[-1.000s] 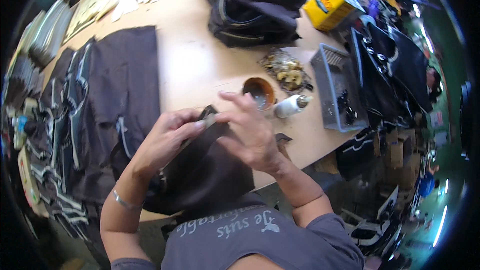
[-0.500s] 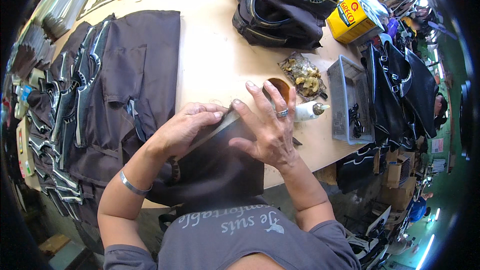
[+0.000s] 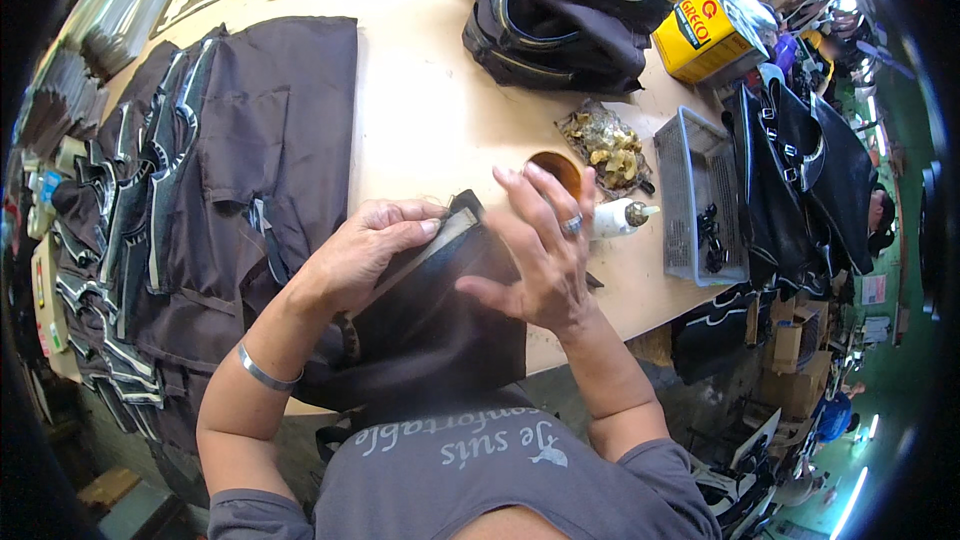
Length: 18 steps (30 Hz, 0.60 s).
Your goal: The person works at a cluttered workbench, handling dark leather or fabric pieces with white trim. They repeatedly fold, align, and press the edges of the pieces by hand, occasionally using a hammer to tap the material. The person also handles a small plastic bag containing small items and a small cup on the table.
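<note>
A dark brown fabric panel (image 3: 450, 330) hangs over the near table edge against my body. A pale strip (image 3: 430, 258) runs along its upper edge. My left hand (image 3: 360, 252) pinches that edge between thumb and fingers, close to the upper corner. To the right of the corner, my right hand (image 3: 548, 265) is raised with fingers apart and slightly blurred, holding nothing. Behind its fingers shows an amber-brown round container (image 3: 560, 170), partly hidden. A white squeeze bottle (image 3: 618, 219) with a crusted tip lies just right of that hand.
Stacked brown fabric pieces (image 3: 310, 110) with pale-edged trim cover the left side. Dark bags (image 3: 560, 40) lie at the back. A yellow tin (image 3: 700, 35), a lumpy glue-crusted bundle (image 3: 605, 145) and a grey mesh basket (image 3: 683, 270) stand right, beside black bags (image 3: 815, 180).
My right hand's fingertips have come away from the panel's corner, uncovering the end of the pale strip. My left hand keeps its pinch, almost unmoved.
</note>
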### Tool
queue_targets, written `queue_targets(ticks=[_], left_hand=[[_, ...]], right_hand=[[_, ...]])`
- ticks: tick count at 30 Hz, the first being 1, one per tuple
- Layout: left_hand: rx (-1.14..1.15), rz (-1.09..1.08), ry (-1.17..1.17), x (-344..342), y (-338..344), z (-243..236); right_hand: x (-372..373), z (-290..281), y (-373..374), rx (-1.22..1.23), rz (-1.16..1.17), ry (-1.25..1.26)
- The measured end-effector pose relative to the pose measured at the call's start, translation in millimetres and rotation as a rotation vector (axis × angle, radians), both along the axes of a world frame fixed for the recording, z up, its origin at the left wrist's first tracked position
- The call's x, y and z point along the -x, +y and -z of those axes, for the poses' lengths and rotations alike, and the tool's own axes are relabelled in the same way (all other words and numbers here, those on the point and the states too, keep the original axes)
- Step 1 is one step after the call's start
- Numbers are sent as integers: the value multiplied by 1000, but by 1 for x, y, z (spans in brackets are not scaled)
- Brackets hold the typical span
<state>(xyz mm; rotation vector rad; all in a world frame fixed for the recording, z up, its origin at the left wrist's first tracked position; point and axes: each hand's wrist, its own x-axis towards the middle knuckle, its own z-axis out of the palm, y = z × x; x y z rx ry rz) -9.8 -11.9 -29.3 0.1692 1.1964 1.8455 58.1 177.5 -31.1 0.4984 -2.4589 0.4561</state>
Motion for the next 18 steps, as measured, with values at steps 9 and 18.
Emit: queue_targets(ticks=[9,18], left_hand=[[-25,-11,-13,-1,-1,1],[-30,-31,-53,-4,-5,9]], right_hand=[[-4,6,-1,-17,-34,-72],[-11,13,6,-136,38,-31]])
